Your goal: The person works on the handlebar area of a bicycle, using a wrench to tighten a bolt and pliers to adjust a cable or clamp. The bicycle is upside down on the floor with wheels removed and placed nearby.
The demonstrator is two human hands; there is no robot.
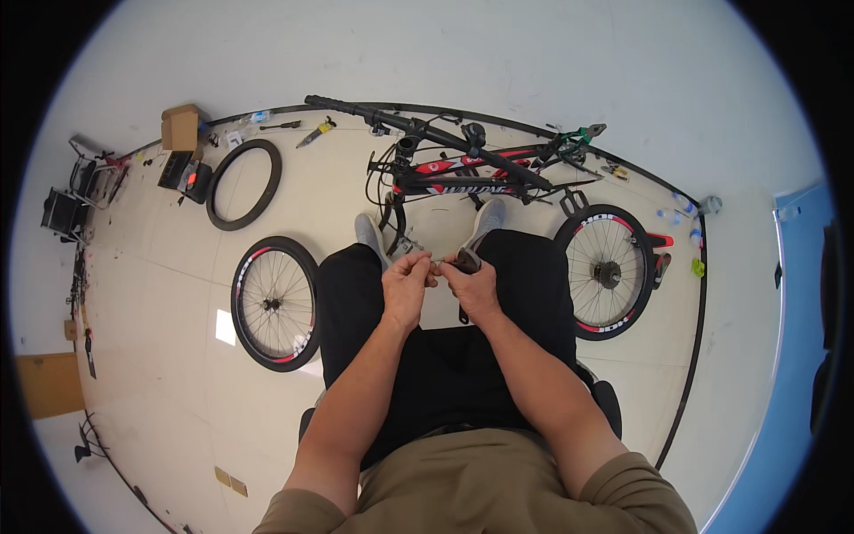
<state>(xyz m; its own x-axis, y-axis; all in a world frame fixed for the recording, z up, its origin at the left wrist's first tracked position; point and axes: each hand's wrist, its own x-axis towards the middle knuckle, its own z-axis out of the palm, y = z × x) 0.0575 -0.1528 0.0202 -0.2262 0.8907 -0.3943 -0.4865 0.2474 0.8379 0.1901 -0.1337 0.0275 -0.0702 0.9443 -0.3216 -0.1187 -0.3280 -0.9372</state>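
Observation:
My left hand [407,283] is closed, with thumb and forefinger pinched near something too small to make out. Beside it, almost touching its fingertips, my right hand [473,287] is closed around a dark, blunt-ended object [467,260]. A short dark end of it seems to show below the palm; its kind I cannot make out. Just beyond my left fingers is a silvery metal part [406,245] by the lower end of the bicycle's fork. The black and red bicycle frame [471,185], without wheels, lies on the floor past my feet.
A spoked wheel [274,304] lies left of my knees, and another with a cassette [608,274] lies right. Farther left are a loose tyre [245,185] and an open cardboard box [181,132]. A yellow-handled tool [316,132] lies by the wall. Bottles [672,216] stand or lie far right.

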